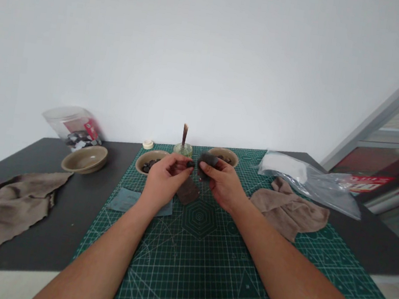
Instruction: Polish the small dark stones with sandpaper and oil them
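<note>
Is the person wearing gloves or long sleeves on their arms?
No. The left hand and right hand are bare, no gloves. The left forearm and right forearm are uncovered too: no sleeve reaches into view, and no watch, bracelet or ring shows.

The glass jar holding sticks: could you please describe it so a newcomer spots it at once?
On the dark table lies a green cutting mat. At its far edge the jar stands between two tan bowls. Unlike them, it is clear glass, with thin sticks upright.
</note>
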`<act>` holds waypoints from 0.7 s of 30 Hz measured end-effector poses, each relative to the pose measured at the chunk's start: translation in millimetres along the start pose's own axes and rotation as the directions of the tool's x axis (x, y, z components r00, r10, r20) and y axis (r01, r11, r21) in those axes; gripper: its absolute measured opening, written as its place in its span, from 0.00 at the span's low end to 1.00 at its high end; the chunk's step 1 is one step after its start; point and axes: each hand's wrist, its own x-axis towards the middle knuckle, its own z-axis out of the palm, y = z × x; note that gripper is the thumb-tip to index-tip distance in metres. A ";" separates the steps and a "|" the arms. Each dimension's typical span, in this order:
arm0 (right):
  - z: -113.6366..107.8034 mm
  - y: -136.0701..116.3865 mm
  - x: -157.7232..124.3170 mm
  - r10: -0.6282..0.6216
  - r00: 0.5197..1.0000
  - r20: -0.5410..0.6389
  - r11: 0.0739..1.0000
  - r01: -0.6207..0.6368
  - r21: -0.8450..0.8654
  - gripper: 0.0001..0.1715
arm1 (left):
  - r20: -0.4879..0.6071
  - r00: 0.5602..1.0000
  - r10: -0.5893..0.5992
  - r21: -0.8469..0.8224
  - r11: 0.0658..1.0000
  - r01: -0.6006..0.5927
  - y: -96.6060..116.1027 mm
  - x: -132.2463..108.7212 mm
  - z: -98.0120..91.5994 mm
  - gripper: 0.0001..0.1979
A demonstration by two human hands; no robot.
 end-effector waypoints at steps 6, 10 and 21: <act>2.7 5.3 -1.7 0.038 0.998 0.059 0.999 -0.040 0.036 0.17 | 0.020 1.000 0.010 0.010 1.000 -0.010 -0.5 -0.1 0.0 0.06; 2.9 3.9 -3.5 0.101 0.988 0.120 0.994 -0.105 0.027 0.19 | 0.011 0.992 0.128 0.153 0.980 -0.128 -2.3 1.1 -4.7 0.05; -1.8 0.1 -3.9 0.115 0.987 0.113 0.993 -0.110 -0.048 0.20 | 0.087 0.974 0.210 0.278 0.933 -0.226 9.2 -2.3 -7.4 0.05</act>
